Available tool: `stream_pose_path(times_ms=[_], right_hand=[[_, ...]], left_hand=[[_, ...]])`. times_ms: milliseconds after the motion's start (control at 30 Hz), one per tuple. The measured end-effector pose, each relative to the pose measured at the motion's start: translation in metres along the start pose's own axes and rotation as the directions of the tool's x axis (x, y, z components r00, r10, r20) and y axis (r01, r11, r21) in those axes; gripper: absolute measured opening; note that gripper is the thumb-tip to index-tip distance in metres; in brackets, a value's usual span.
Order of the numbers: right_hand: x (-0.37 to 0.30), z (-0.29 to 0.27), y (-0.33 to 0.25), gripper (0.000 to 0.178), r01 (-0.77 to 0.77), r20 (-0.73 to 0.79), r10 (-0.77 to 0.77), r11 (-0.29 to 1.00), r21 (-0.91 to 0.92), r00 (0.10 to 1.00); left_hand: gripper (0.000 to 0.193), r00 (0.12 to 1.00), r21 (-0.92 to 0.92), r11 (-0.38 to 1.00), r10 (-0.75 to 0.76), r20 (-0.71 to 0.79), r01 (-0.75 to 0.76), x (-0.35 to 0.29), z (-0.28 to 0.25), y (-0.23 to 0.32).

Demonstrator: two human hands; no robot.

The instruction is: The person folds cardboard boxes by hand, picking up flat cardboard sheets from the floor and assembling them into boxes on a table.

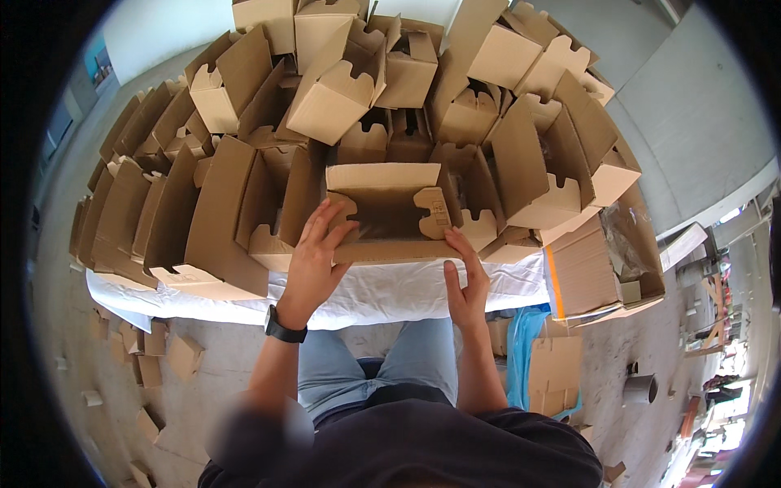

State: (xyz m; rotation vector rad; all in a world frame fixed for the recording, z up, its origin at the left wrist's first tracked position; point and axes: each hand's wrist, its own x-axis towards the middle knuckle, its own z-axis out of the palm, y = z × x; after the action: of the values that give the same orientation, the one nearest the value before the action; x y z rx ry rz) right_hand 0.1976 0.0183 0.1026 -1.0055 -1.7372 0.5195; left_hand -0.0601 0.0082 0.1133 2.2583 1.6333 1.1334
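An open cardboard box [390,250] sits in front of me at the table's near edge, its mouth facing up and its inside bare. Notched end flaps fold inward at its left and right. Spread over its left end flap are the fingers of my left hand [309,264], with the thumb near the front wall. My right hand [468,291] touches the front right corner with stretched fingers, its thumb standing apart. Neither hand is closed round the box.
Many open cardboard boxes [215,224] crowd and pile across the table, which has a white cloth [366,294]. A larger carton [584,272] holds clear plastic at the right. Below stand a carton with blue plastic [555,370], small cardboard pieces [185,358] and a dark cylinder [640,389].
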Motion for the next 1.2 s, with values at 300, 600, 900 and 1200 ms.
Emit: stream_pose_path(times_ms=[300, 600, 900, 1200], right_hand=[[-0.001, 0.006, 0.007, 0.04, -0.004, -0.022, 0.003, 0.999, -0.052, 1.0], [0.005, 0.003, 0.009, 0.065, -0.03, 0.08, 0.007, 0.955, 0.294, 0.997], [0.026, 0.008, -0.013, 0.089, 0.126, -0.133, -0.111, 0.986, 0.108, 0.985], [0.036, 0.016, -0.033, 0.086, 0.228, -0.015, -0.232, 0.939, 0.256, 0.973]], left_hand=[[0.057, 1.0, -0.03, 1.0, -0.006, -0.014, 0.006, 0.001, 0.002, 0.0], [0.033, 0.827, -0.741, 0.513, -0.553, 0.102, 0.434, 0.026, -0.008, -0.029], [0.045, 0.693, -0.867, -0.284, -0.522, 0.498, 0.409, 0.038, -0.012, -0.047], [0.037, 0.863, -0.786, -0.531, -0.182, 0.471, 0.317, 0.012, 0.021, -0.046]])
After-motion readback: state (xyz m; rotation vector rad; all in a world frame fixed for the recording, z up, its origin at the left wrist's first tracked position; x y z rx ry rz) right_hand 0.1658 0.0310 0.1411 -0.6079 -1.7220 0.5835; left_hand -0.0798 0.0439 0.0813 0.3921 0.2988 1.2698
